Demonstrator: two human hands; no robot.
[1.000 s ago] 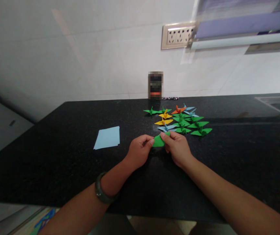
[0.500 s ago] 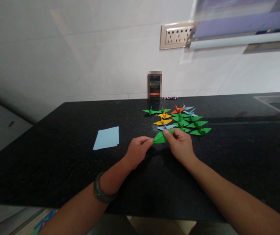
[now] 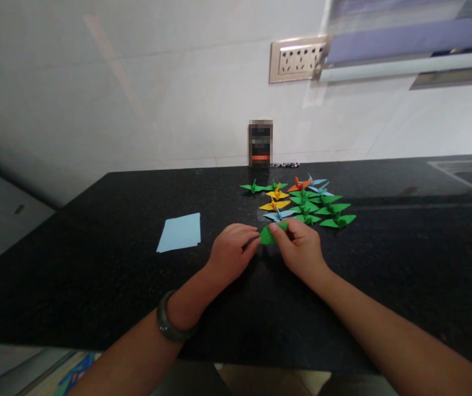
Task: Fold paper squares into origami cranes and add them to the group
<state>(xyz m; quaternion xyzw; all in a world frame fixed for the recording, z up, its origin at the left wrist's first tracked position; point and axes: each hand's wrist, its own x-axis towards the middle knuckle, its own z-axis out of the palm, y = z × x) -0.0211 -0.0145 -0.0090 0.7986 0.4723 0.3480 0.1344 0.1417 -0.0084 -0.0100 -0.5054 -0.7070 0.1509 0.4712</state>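
A partly folded piece of green origami paper (image 3: 267, 235) is held just above the dark counter between both hands. My right hand (image 3: 304, 245) pinches it, thumb on top and fingers behind. At its left end, my left hand (image 3: 234, 247) has thumb and fingertips closed on the edge; the exact grip there is partly hidden. Right behind the hands lies a light blue paper crane (image 3: 279, 215). Beyond it stand two yellow cranes (image 3: 275, 205), an orange crane (image 3: 300, 184) and several green cranes (image 3: 338, 221).
A stack of light blue paper squares (image 3: 179, 232) lies left of my left hand on the black counter (image 3: 95, 264). Against the wall leans a phone-like device (image 3: 261, 144) with a beaded strap (image 3: 286, 165). A socket panel (image 3: 297, 59) is on the wall above.
My right hand has shifted slightly left and its thumb now sits further along the green paper. My left fingers have lifted and straightened a little. Less of the paper shows.
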